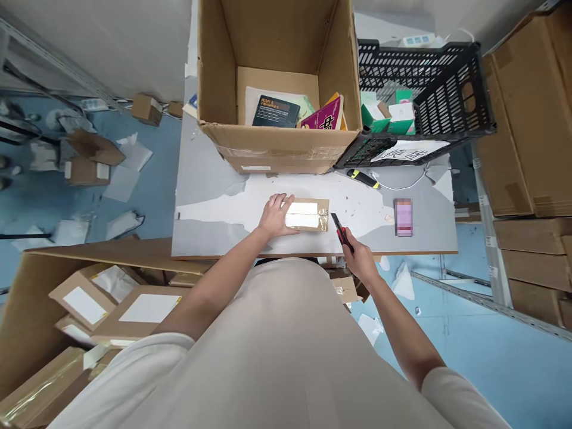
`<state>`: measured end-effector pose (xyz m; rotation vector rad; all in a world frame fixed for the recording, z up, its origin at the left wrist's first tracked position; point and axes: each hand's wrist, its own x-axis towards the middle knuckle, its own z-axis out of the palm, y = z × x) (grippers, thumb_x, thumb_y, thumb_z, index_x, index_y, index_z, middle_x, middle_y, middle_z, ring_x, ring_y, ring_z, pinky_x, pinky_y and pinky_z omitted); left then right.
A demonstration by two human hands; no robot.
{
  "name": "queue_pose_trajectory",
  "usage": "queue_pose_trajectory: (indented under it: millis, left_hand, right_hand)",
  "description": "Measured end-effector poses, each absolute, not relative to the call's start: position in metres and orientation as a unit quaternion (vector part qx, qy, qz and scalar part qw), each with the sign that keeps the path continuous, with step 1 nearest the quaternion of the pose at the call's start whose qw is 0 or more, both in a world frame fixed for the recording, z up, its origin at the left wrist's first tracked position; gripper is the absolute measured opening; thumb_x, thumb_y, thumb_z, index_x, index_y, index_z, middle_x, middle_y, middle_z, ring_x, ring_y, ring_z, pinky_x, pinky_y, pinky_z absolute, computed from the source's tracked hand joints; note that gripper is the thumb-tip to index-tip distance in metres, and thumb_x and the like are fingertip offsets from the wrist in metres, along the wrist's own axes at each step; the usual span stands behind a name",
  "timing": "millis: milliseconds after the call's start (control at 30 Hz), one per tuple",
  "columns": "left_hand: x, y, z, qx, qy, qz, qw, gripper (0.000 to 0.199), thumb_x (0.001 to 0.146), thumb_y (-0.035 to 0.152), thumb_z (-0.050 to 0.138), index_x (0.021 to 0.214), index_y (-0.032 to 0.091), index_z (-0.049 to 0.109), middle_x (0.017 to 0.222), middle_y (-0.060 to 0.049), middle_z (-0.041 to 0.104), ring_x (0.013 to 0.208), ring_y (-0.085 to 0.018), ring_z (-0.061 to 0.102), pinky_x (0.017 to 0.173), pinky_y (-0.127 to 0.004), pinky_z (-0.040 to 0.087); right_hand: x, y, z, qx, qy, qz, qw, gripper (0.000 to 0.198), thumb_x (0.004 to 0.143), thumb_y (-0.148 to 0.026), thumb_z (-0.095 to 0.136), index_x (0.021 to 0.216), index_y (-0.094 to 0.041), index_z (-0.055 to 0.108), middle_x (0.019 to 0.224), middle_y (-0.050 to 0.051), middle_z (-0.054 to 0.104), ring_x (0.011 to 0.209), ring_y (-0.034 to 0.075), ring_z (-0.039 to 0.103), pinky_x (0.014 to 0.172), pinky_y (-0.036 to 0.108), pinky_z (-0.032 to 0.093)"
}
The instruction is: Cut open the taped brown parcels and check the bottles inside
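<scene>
A small flat cardboard parcel (313, 214) with a white label and clear tape lies on the grey table (205, 185). My left hand (276, 215) rests flat on the parcel's left end. My right hand (360, 257) grips a red and black utility knife (341, 231), its tip just right of the parcel, near the table's front edge.
A large open carton (218, 77) with books stands at the table's back. Beside it sit a black plastic crate (465, 89), a yellow-black cutter (363, 178) and a phone (403, 217). A carton of parcels (27, 286) stands lower left; stacked boxes (527, 119) fill the right.
</scene>
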<state>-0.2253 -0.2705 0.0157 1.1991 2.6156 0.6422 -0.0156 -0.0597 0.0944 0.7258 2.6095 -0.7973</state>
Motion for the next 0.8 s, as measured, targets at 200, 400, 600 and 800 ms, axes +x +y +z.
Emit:
queue_pose_trajectory:
  millis: [200,400,600,800]
  left_hand:
    - [-0.225,-0.27,0.017,0.403,0.884,0.214,0.097,0.115,0.049,0.067,0.073,0.141,0.012,0.034,0.135,-0.02,0.039,0.126,-0.039,0.032,0.108,-0.052,0.028]
    - [-0.225,-0.27,0.017,0.4,0.886,0.211,0.101,0.116,0.049,0.07,0.072,0.141,0.011,0.034,0.136,-0.021,0.039,0.127,-0.039,0.031,0.108,-0.052,0.027]
    - [-0.224,-0.271,0.017,0.396,0.886,0.216,0.108,0.115,0.049,0.067,0.074,0.142,0.014,0.033,0.137,-0.02,0.038,0.127,-0.04,0.031,0.106,-0.053,0.028]
    - [-0.222,-0.269,0.018,0.386,0.89,0.217,0.107,0.112,0.05,0.066,0.074,0.141,0.015,0.033,0.133,-0.02,0.04,0.126,-0.04,0.032,0.104,-0.052,0.03]
  right_hand:
    - [-0.025,-0.068,0.091,0.223,0.942,-0.196,0.16,0.056,0.088,-0.023,0.035,0.144,-0.016,0.037,0.081,0.008,0.068,0.07,0.021,0.058,0.062,0.027,0.037]
    - [-0.023,-0.075,0.094,0.215,0.948,-0.147,0.182,0.055,0.091,-0.022,0.033,0.145,-0.013,0.032,0.083,0.008,0.066,0.07,0.02,0.058,0.06,0.027,0.035]
    - [-0.029,-0.086,0.099,0.217,0.946,-0.086,0.226,0.056,0.093,-0.02,0.034,0.147,-0.014,0.024,0.09,0.011,0.063,0.074,0.021,0.061,0.062,0.028,0.038]
    - [-0.048,-0.107,0.107,0.245,0.928,-0.038,0.279,0.066,0.086,-0.009,0.041,0.148,-0.012,0.017,0.09,0.014,0.062,0.075,0.023,0.064,0.067,0.031,0.044]
